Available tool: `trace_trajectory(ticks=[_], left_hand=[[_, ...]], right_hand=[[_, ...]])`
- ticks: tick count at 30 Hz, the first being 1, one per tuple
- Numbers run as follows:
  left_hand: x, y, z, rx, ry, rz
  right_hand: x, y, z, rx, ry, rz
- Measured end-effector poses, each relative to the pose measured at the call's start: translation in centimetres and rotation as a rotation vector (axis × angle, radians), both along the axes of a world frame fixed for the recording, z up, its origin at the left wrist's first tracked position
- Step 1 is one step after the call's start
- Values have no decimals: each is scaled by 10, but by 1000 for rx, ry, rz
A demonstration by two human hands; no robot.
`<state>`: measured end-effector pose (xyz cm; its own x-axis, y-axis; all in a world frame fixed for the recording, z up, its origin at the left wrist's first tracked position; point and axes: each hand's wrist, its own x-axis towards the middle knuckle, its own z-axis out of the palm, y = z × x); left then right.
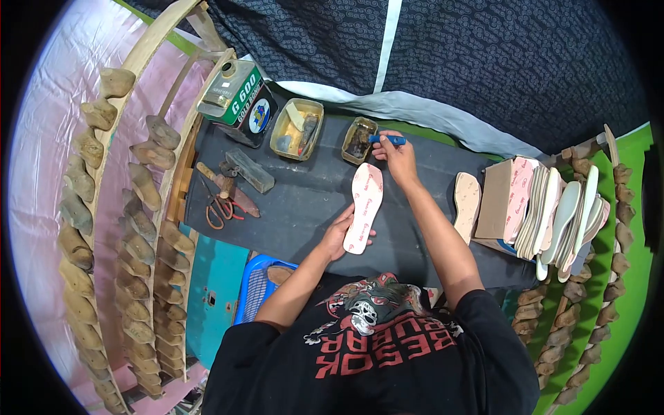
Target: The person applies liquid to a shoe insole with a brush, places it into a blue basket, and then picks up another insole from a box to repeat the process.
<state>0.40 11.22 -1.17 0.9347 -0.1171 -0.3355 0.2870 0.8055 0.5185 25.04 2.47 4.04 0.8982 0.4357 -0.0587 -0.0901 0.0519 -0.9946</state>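
Note:
My left hand (339, 234) grips the lower part of a pale insole (366, 204) printed with red lettering, holding it above the dark work table. In my right hand (397, 155) is a blue-handled brush (387, 140), pinched between the fingers. Its tip reaches the small, stained glue container (351, 153); I cannot make out the bristles. To the left of that stands a larger plastic tub (311, 149) with a pale scraper-like piece and other small items inside. Another insole (466, 200) lies on the table, right of my right forearm.
A G 600 can (238, 104) stands at the back left. Near it lie a dark block (250, 171), a hammer (220, 180), scissors (214, 209) and red-handled pliers (232, 207). Stacked insoles (536, 214) fill the right end. Racks of wooden shoe lasts (77, 207) flank both sides.

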Motion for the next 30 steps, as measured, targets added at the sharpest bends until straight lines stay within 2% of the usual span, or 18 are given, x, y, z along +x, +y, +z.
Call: trace_trajectory(ticks=[3,9,12,22,26,30], left_hand=[[1,0,-1,7,4,5],[7,-4,-5,-24,-7,10],[9,-10,-3,-47,-19,5],[30,-51,-5,-38,-54,-110],[35,-65,3,-10,-79,-152],[33,-78,4,26,-100,-195]], right_hand=[[2,0,3,-8,1,26],[-10,-13,17,136,56,9],[-24,-36,25,170,49,-93],[-62,-144,18,74,102,-315],[-55,-167,17,52,-27,-302],[-47,-178,36,-108,-116,-250]])
